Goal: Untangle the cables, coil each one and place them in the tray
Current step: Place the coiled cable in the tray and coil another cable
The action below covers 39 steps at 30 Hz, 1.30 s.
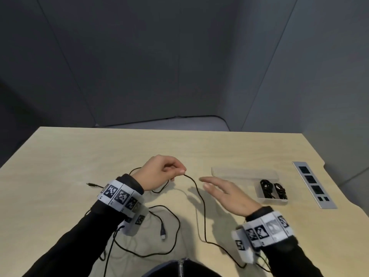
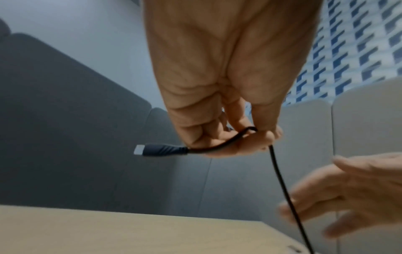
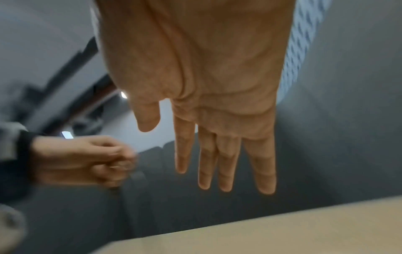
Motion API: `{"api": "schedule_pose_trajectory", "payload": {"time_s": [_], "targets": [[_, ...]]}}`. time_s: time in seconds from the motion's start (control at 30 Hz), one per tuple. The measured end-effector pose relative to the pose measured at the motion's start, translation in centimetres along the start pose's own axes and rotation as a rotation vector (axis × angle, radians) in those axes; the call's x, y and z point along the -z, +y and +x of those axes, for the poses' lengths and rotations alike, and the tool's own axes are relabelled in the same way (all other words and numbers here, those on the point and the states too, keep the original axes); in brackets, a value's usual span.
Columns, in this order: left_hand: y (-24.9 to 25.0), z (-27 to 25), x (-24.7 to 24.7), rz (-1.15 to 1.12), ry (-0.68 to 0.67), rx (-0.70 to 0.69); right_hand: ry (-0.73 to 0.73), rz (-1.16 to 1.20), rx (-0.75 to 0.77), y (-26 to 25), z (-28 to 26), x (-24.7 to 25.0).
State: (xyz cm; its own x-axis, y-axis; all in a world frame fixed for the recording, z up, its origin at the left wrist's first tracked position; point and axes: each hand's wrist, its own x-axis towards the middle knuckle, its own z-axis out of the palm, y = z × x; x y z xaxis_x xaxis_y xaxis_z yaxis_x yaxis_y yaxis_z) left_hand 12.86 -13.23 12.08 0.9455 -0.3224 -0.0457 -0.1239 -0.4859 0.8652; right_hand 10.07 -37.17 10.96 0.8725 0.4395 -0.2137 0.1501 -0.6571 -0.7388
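My left hand is raised above the table middle and pinches a thin black cable near its end; the plug sticks out past the curled fingers. From the pinch the cable drops and runs toward the near edge. My right hand hovers just right of it, fingers straight and spread, holding nothing. A second black cable lies in loose loops on the table, its plug near my left wrist. A clear tray at the right holds two coiled black cables.
A grey socket strip is set into the table at the far right, beyond the tray. A small plug end lies left of my left wrist. The pale wooden table ends at grey partition walls.
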Motion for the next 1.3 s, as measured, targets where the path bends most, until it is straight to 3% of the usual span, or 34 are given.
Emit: {"api": "schedule_pose_trajectory", "payload": {"time_s": [0.07, 0.17, 0.27, 0.33, 0.5, 0.7, 0.83, 0.93, 1.03, 1.17, 1.3], "targets": [[0.6, 0.4, -0.5, -0.104, 0.082, -0.011, -0.017, 0.029, 0.045, -0.4, 1.5, -2.0], [0.3, 0.7, -0.1, -0.232, 0.168, 0.004, 0.102, 0.09, 0.057, -0.1, 2.9, -2.9], [-0.8, 0.3, 0.7, -0.103, -0.005, 0.004, 0.236, 0.387, -0.022, -0.3, 3.2, -1.7], [-1.3, -0.1, 0.6, -0.011, -0.13, -0.023, 0.307, 0.418, -0.013, -0.5, 3.2, -0.7], [-0.9, -0.1, 0.1, 0.169, -0.174, -0.047, 0.461, 0.443, 0.041, -1.0, 3.5, 0.4], [-0.7, 0.7, -0.6, -0.072, -0.091, 0.01, 0.627, 0.628, -0.011, -0.6, 4.1, 1.6], [-0.4, 1.1, -0.6, -0.432, 0.027, 0.147, 0.682, 0.589, -0.046, 0.2, 4.4, 1.6], [0.6, 0.9, -0.7, -0.792, 0.066, 0.137, 0.643, 0.541, -0.025, 0.6, 4.5, 0.9], [1.2, 1.1, -1.2, -1.027, 0.165, 0.116, 0.487, 0.465, 0.012, 0.4, 4.7, -0.7], [1.3, 1.1, -2.3, -1.138, 0.173, 0.08, 0.258, 0.432, 0.032, -0.1, 4.8, -3.4], [1.2, 1.1, -3.0, -1.078, 0.279, 0.054, 0.182, 0.426, 0.016, -0.6, 4.8, -4.4]]}}
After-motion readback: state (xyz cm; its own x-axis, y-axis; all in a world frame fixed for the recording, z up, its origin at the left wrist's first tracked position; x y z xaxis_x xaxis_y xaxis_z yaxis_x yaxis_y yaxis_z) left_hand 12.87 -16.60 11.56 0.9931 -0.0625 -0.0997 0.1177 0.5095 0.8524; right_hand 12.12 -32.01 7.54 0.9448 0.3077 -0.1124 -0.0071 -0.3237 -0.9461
